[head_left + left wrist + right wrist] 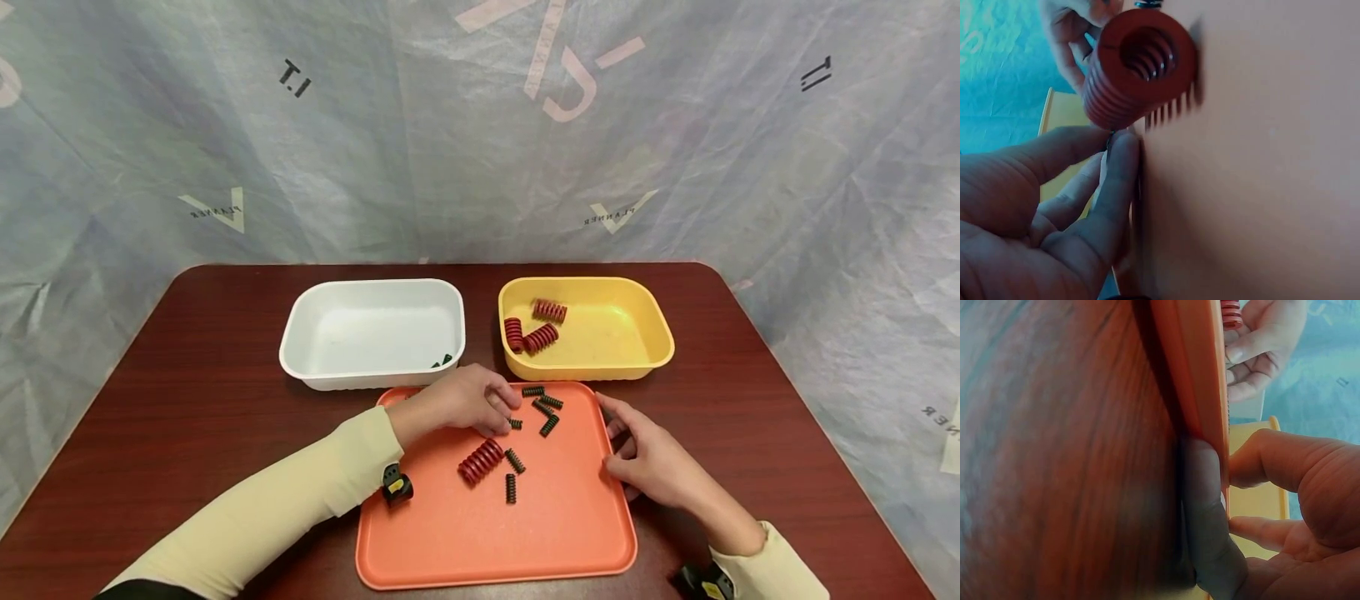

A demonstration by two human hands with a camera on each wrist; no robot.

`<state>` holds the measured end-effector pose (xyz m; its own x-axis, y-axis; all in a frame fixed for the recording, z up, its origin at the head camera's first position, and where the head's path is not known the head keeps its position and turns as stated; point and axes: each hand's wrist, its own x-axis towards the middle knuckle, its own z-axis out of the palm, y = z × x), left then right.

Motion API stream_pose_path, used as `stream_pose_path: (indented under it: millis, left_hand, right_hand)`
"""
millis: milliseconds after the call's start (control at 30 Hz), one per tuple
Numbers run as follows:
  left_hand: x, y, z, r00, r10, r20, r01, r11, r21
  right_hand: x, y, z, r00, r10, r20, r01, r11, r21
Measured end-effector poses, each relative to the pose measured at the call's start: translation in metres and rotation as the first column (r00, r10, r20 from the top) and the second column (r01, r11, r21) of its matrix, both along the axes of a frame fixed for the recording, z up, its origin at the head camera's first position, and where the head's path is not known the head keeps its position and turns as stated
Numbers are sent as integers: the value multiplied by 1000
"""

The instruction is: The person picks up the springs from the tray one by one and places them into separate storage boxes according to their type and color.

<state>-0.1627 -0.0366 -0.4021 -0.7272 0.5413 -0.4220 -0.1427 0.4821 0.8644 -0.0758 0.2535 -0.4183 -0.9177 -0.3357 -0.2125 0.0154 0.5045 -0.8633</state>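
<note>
Over the upper left of the orange tray [555, 533], my left hand [465, 402] pinches a small dark spring [515, 424] between thumb and finger. In the left wrist view only a sliver of that spring [1110, 140] shows at the fingertips. A large red spring [481, 462] lies on the tray just below this hand. Two small dark springs [511, 488] are beside it, and several more [550, 426] lie near the tray's far edge. My right hand [651, 454] grips the tray's right rim, with a finger [1202, 481] against its outer side.
A white bin [367, 379] behind the tray on the left holds small dark springs [447, 359] in its near right corner. To its right, a yellow bin [600, 372] contains three red springs [541, 337]. Everything stands on a dark red-brown table [187, 400] before a hanging grey sheet [337, 167].
</note>
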Motion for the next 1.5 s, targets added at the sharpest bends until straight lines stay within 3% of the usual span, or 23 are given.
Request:
stream_pose_path:
  millis: [167,267,400,567,767,1000,1233,1500]
  left_hand:
    - [3,2,2,998,-4,-68,-1,998,-68]
    - [3,0,2,997,-10,-72,6,998,-60]
    - [0,-4,0,1000,-3,-9,3,997,77]
    - [-3,-10,-3,992,-5,128,-31,960,277]
    - [-5,-15,-1,980,-20,199,-55,929,365]
    - [-2,-21,7,972,-45,229,-53,911,408]
    - [2,-31,23,972,-65,225,-47,888,458]
    - [-5,-46,39,977,-59,206,-49,874,484]
  right_hand:
    - [0,0,0,1000,-5,9,5,1000,7]
    - [0,-1,0,1000,-8,6,8,1000,11]
    - [1,-1,0,1000,-6,0,6,1000,11]
    - [0,-1,1,1000,-3,1,3,1000,11]
    - [0,-1,1,1000,-6,9,6,1000,12]
    - [0,-1,1,1000,-14,16,14,1000,4]
    - [0,0,0,1000,-7,12,7,1000,-2]
    - [1,0,0,1000,-2,11,2,1000,-7]
